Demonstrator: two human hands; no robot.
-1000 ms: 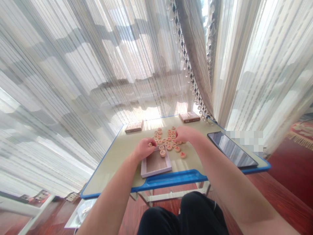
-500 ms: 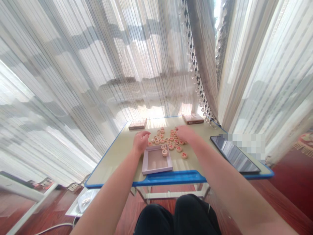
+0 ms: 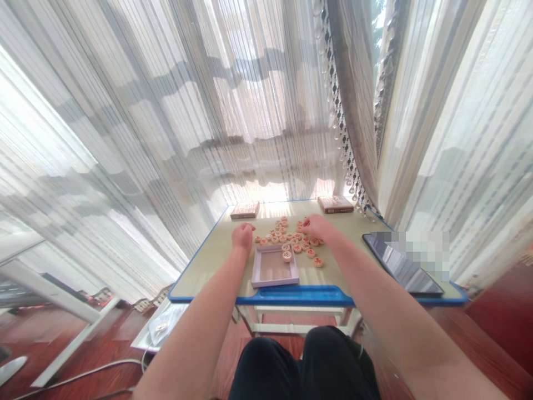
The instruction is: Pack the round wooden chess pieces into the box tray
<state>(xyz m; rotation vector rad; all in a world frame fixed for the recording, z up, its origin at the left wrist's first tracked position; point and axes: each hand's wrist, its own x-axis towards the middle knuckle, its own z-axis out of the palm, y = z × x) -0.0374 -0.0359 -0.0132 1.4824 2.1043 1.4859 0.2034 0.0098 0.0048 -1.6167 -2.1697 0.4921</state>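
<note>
Small round Chinese chess pieces (image 3: 283, 239) with red or dark characters lie scattered across the middle of the table. In front of them sits a shallow, open pale-lilac box (image 3: 257, 266). Two pieces (image 3: 286, 256) are at its far right corner, one of them seemingly on the rim. My left hand (image 3: 242, 238) hovers left of the pieces, beyond the box's left corner, fingers curled in; whatever they may hold is hidden. Over the right side of the scatter, my right hand (image 3: 318, 228) pinches at a chess piece (image 3: 306, 220) with its fingertips. The hand covers some pieces behind it.
Two flat closed boxes, a left one (image 3: 245, 210) and a right one (image 3: 335, 204), lie along the table's far edge. A dark tablet (image 3: 400, 266) rests at the right. The blue-edged table (image 3: 200, 266) backs onto sheer curtains (image 3: 175, 111).
The camera view has shifted slightly, so the table appears farther right. Relative to the box, my left hand has drawn a little left. My right hand stays over the right-hand pieces, its fingertips more closed.
</note>
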